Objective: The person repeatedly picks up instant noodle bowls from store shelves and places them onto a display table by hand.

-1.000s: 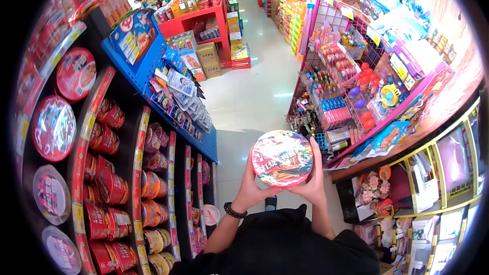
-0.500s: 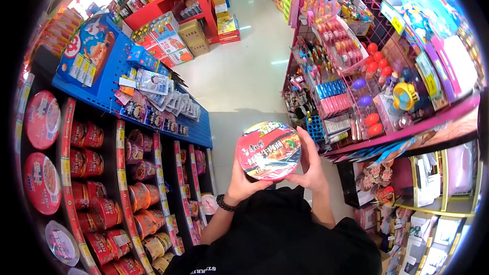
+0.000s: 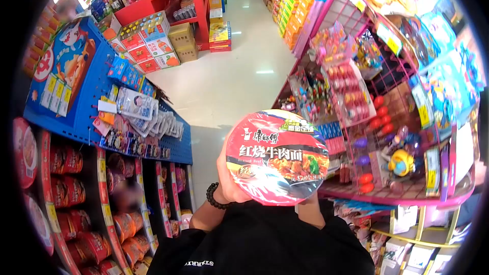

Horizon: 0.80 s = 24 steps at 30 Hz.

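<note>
A round instant noodle tub [image 3: 277, 158] with a red lid and a beef noodle picture is held up close to the camera, its lid facing me. My left hand [image 3: 230, 181] grips its left side, with a dark bead bracelet at the wrist. My right hand [image 3: 308, 201] is mostly hidden under the tub's lower right edge; only its base and wrist show, so its fingers cannot be seen.
Shelves of noodle tubs [image 3: 69, 191] stand at the left, below a blue pegboard rack [image 3: 178, 145] with hanging packets. A pink wire rack [image 3: 402, 198] of toys and sweets is at the right. Boxes [image 3: 147, 40] and a red display stand [image 3: 201, 7] are ahead beside the tiled aisle [image 3: 229, 86].
The tub has come closer to the camera and appears larger, now covering most of my right hand. The view has shifted, bringing the pink rack nearer.
</note>
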Each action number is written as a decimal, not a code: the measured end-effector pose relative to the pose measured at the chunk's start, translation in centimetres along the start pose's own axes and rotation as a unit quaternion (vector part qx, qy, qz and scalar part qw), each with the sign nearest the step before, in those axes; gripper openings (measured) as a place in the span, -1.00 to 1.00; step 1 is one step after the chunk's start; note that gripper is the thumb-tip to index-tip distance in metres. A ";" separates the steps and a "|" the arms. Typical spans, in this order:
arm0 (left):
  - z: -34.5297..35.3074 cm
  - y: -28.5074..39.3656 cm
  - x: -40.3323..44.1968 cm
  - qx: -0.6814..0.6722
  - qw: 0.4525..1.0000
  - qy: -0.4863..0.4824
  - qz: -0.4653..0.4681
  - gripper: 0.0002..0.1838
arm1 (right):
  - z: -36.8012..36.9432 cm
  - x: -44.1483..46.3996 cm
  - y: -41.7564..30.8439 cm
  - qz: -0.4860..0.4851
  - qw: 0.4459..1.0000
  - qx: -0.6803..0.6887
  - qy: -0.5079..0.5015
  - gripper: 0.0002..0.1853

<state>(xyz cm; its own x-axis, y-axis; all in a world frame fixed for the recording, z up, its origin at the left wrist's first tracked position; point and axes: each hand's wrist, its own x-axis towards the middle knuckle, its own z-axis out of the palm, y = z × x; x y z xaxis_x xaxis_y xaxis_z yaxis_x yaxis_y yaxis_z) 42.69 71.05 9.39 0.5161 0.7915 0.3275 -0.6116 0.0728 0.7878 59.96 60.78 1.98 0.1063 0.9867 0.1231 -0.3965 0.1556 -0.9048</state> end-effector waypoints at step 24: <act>-9.9 0.3 20.0 0.270 0.893 -0.073 0.351 -0.02 | 1.9 23.6 -5.4 -0.134 0.989 -0.047 0.031 0.24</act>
<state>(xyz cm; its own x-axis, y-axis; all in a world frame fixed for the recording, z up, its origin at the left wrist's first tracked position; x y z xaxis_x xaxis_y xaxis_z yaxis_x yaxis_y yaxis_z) 46.90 92.91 10.95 0.2159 0.4360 0.8737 -0.4568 -0.7457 0.4850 62.84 83.33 10.58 0.2534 0.9054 0.3405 -0.2604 0.4029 -0.8774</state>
